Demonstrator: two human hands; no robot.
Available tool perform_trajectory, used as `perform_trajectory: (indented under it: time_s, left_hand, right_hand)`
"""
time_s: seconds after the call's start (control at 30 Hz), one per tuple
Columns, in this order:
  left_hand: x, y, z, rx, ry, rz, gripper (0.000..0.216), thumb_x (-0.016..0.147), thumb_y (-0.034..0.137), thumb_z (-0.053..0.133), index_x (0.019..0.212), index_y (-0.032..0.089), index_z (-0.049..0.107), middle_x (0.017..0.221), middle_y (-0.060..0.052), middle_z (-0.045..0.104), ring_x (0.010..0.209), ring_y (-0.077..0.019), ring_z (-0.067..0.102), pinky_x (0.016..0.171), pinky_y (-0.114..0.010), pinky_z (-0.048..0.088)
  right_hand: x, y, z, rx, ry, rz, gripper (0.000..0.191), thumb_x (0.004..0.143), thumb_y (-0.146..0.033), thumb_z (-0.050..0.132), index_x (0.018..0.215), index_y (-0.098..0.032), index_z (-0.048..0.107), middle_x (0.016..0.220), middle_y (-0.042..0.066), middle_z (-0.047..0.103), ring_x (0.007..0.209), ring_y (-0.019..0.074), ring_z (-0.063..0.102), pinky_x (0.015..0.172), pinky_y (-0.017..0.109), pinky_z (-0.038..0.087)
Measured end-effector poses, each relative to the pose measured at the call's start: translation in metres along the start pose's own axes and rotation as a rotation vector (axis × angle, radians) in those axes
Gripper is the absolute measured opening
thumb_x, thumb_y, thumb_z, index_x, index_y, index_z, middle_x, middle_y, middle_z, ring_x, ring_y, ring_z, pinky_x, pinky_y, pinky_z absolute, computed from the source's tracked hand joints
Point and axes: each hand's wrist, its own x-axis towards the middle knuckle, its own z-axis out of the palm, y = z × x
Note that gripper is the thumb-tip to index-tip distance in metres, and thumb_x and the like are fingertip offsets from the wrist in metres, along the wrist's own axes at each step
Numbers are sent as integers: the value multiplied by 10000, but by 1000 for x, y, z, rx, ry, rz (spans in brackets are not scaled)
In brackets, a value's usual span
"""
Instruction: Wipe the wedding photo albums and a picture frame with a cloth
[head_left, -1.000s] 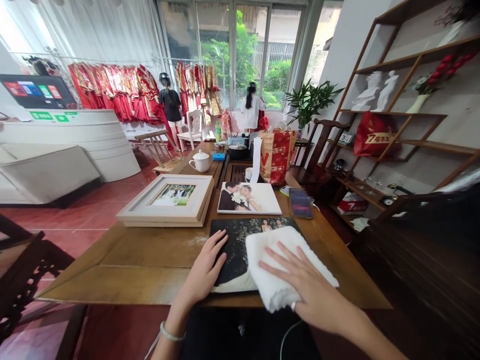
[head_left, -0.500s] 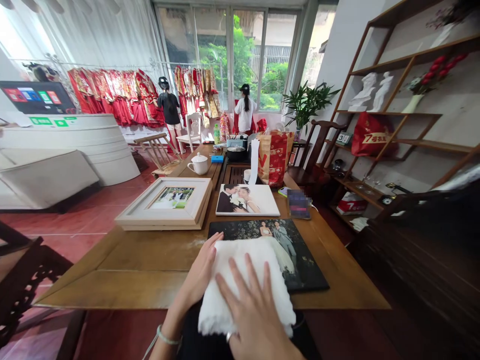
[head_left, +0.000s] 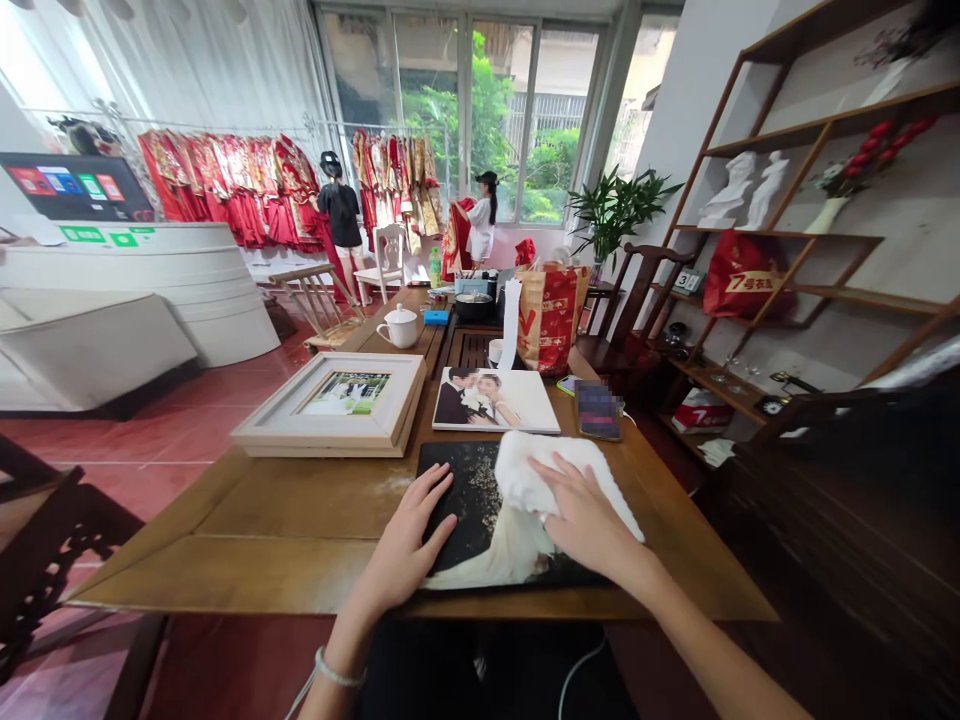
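Since half a second ago, the white cloth (head_left: 516,470) and the right hand (head_left: 581,515) have moved from the near left part of a dark photo panel (head_left: 465,500) to its far right part. Head view: one such panel lies flat on the worktop (head_left: 285,510) along its near edge, between the two near corners. Both hands are on it: the left hand (head_left: 409,535) rests at its left side, fingers loosely spread; the right hand lies over the one cloth, fingers parted. Black with pale specks, the panel shows a cream gown sweeping across its near part; cloth and right hand hide its far right. Just beyond lies one white photo panel (head_left: 491,402). Two stacked wooden frames (head_left: 322,432) sit toward the worktop's left edge, one phone (head_left: 600,410) near its right edge. Farther back stand one lidded cup (head_left: 400,328) and one paper bag (head_left: 553,320). Two people (head_left: 341,215) stand beside hanging red garments (head_left: 240,190).
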Motion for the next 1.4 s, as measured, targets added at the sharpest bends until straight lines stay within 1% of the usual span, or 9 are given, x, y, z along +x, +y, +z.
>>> perform_trajectory:
  time_s: [0.17, 0.33, 0.43, 0.77, 0.93, 1.03, 1.13, 1.23, 1.4]
  left_hand:
    - [1, -2, 3, 20, 15, -2, 426, 932, 302, 462, 1351, 227, 478, 1473, -99, 418, 1384, -268, 343, 1141, -487, 280]
    - [1, -4, 4, 29, 13, -26, 390, 917, 315, 493, 1295, 228, 535, 1386, -103, 509, 1326, -291, 422, 1119, -502, 315]
    - [0, -3, 2, 7, 13, -22, 424, 928, 308, 475, 1347, 246, 484, 1448, -88, 452, 1363, -273, 377, 1136, -488, 290]
    - [0, -1, 1, -21, -9, -31, 434, 947, 301, 444, 1378, 250, 442, 1518, -78, 359, 1417, -239, 284, 1159, -484, 234]
    - [0, 0, 1, -22, -6, -36, 432, 949, 310, 444, 1378, 258, 444, 1514, -68, 365, 1419, -229, 281, 1164, -459, 235]
    - [1, 0, 2, -16, -4, -31, 436, 946, 305, 447, 1379, 252, 444, 1512, -78, 366, 1417, -235, 284, 1164, -463, 230]
    - [2, -1, 4, -8, -6, -26, 436, 945, 303, 445, 1378, 247, 446, 1513, -83, 364, 1415, -245, 287, 1162, -471, 230]
    - [1, -1, 4, -4, -15, -23, 439, 951, 303, 429, 1386, 248, 433, 1520, -80, 353, 1419, -243, 278, 1161, -478, 228]
    - [1, -1, 2, -7, -33, -22, 440, 956, 309, 416, 1390, 241, 422, 1525, -80, 339, 1425, -232, 262, 1164, -480, 217]
  right_hand:
    - [63, -43, 3, 58, -38, -166, 580, 861, -331, 444, 1413, -155, 414, 1479, 86, 397, 1407, 307, 203, 1117, 593, 79]
    - [86, -76, 14, 89, -59, -305, 565, 831, -281, 469, 1388, -187, 451, 1447, 54, 451, 1399, 276, 232, 1128, 565, 78]
    - [84, -60, 15, 81, -30, -290, 537, 855, -279, 446, 1388, -211, 454, 1447, 41, 452, 1397, 256, 247, 1139, 530, 75]
    - [59, 55, -16, -38, 107, -69, 594, 823, -176, 436, 1414, -128, 406, 1490, 102, 373, 1410, 269, 221, 1138, 523, 98]
    - [-1, 46, -1, -98, 85, -143, 857, 623, -49, 453, 1430, -326, 375, 1533, -59, 278, 1438, 272, 88, 1131, 579, 2]
    - [-52, 22, 10, -73, -46, -324, 983, 544, -45, 437, 1450, -398, 292, 1549, -106, 189, 1443, 254, 44, 1125, 586, -51]
    - [-84, 6, 10, -23, -215, -451, 960, 556, -63, 455, 1441, -407, 311, 1551, -103, 169, 1440, 276, 31, 1126, 593, -26]
    - [-75, 17, 2, 3, -203, -460, 951, 556, -48, 437, 1428, -413, 337, 1540, -112, 216, 1439, 246, 77, 1143, 557, 11]
    - [-5, 77, -13, -98, 70, -281, 910, 574, -56, 428, 1442, -322, 356, 1523, -40, 302, 1427, 258, 165, 1139, 570, 58]
